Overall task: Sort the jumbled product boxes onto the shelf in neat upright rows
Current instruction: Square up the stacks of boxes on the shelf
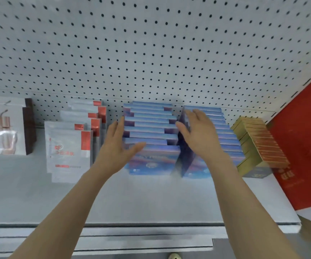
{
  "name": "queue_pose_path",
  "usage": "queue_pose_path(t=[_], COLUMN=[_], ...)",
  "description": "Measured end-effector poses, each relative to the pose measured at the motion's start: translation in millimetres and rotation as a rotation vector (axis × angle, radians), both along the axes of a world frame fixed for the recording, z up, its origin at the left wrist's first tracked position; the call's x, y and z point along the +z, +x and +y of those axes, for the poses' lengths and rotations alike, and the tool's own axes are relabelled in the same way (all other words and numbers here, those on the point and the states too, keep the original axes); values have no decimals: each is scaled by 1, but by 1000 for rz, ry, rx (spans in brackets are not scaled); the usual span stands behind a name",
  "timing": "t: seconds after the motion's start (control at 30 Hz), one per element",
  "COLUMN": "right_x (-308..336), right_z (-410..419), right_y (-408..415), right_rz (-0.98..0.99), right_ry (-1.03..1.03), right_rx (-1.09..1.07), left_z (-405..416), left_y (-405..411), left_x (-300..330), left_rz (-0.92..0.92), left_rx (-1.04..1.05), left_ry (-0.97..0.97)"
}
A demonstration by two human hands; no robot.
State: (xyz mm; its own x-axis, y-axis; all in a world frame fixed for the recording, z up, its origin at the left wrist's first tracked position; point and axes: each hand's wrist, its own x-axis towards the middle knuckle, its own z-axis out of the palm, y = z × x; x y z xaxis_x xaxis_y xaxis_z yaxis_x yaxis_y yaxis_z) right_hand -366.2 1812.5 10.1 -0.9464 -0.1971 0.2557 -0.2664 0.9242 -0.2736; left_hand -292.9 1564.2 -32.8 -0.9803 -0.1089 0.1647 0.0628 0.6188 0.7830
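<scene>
Two upright rows of blue product boxes stand on the grey shelf (151, 200): a left row (151, 128) and a right row (227, 139). My left hand (117, 146) lies with straight fingers against the left side of the left row, thumb across its front box. My right hand (199, 133) rests with spread, straight fingers on the left edge and tops of the right row. Neither hand grips a box. A dark gap (183, 157) separates the rows.
Left of the blue rows stand white boxes with red corners (70, 146) and white-and-brown boxes (7, 128). Gold boxes (257, 144) stand at the right, beside a red panel (304, 139). A pegboard wall (151, 53) backs the shelf.
</scene>
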Motion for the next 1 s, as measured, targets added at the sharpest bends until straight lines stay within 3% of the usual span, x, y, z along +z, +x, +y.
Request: queue_pose_path(t=[0.13,0.33,0.47,0.87,1.0], right_x=[1,-5,-15,-18,-9], right_z=[47,61,55,42,56], right_y=[-39,-70,-75,-71,-60], right_rz=[-189,-358,-330,-300,-308], right_ry=[105,60,157,152,128], right_rx=[-282,-336,-358,-300,-277], left_z=[-1,-1,-1,21,13], left_y=[-44,-103,-113,-119,-99], left_x=[17,21,16,15,28], left_rz=[-74,-296,-331,-378,-343], left_rx=[77,129,109,-29,-29], left_ry=[-116,-55,-101,-109,-251])
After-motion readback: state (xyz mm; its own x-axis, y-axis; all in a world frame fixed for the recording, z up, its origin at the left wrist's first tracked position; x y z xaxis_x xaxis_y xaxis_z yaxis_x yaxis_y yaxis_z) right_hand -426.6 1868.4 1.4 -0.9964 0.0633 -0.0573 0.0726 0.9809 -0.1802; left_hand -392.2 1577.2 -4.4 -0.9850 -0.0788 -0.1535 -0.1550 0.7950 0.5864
